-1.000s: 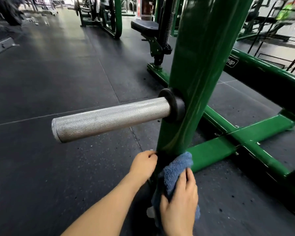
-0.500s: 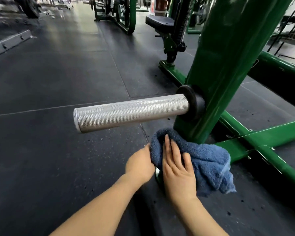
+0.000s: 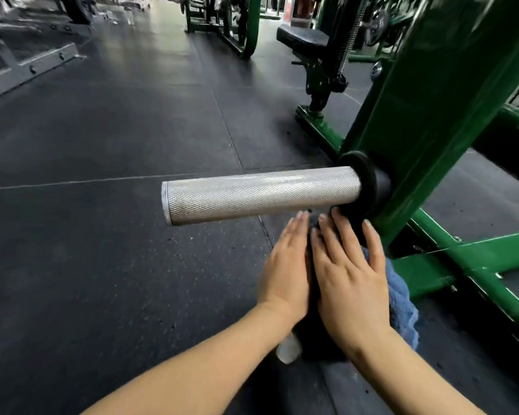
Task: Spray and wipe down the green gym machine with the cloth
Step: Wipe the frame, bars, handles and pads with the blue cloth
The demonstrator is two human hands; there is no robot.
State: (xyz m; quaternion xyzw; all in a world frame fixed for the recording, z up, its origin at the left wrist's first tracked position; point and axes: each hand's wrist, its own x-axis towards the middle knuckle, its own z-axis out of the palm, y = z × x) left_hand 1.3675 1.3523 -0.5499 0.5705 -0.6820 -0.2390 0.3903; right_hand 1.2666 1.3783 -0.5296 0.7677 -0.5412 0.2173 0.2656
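Two flat hands, left [image 3: 285,265] and right [image 3: 352,278], fingers extended; we press the blue cloth [image 3: 402,307] against the green upright [image 3: 432,121], under the knurled steel peg [image 3: 261,194] jutting left.

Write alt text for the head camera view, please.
Two bare hands, left hand and right hand, press a blue cloth low on a green post. A metal peg sticks out just above them.
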